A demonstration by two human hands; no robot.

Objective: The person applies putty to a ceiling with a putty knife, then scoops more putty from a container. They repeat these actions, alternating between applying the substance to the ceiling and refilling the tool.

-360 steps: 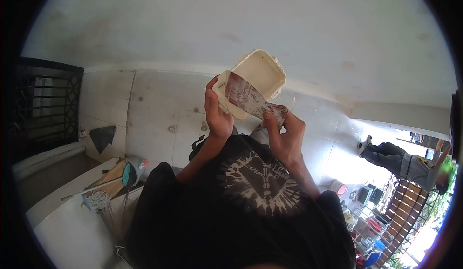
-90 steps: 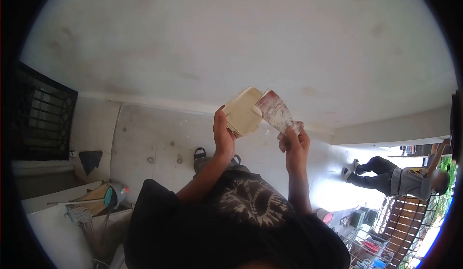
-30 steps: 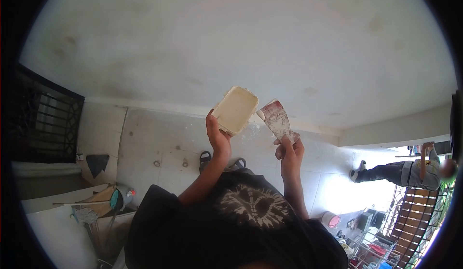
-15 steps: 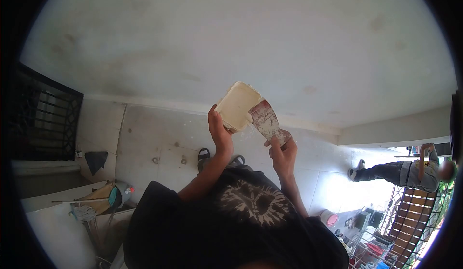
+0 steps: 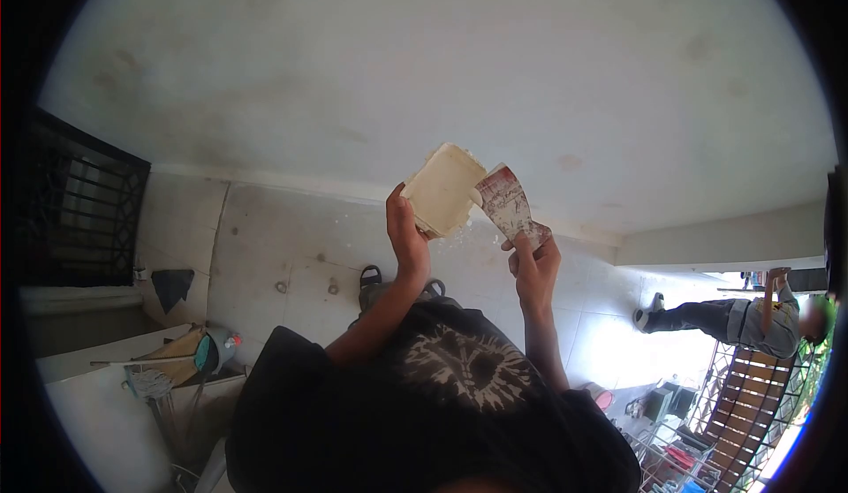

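Observation:
My left hand (image 5: 408, 235) is wrapped round the lower left side of a shallow, cream-coated putty tray (image 5: 446, 188), which is held tilted in front of the wall. Pale paste coats its face and ragged edge. In my right hand (image 5: 535, 261), a flat, flared putty scraper (image 5: 505, 201) is gripped by its lower end, with thumb and fingers closed on it. The scraper is reddish and smeared with dried white. A pale dab shows at its left edge, beside the tray's right side. Its handle is hidden by my fingers.
A broad pale wall (image 5: 353, 69) rises ahead above a tiled floor (image 5: 265, 228) with white specks. Lower left stand a bucket (image 5: 216, 352) and a mop head (image 5: 150, 383). Another person (image 5: 760, 321) stands at right near a metal rack (image 5: 676, 458). A dark grille (image 5: 84, 201) is far left.
My right hand has drawn the scraper rightward and slightly up, from overlapping the tray's edge to beside it. The tray has shifted a little right and up in view.

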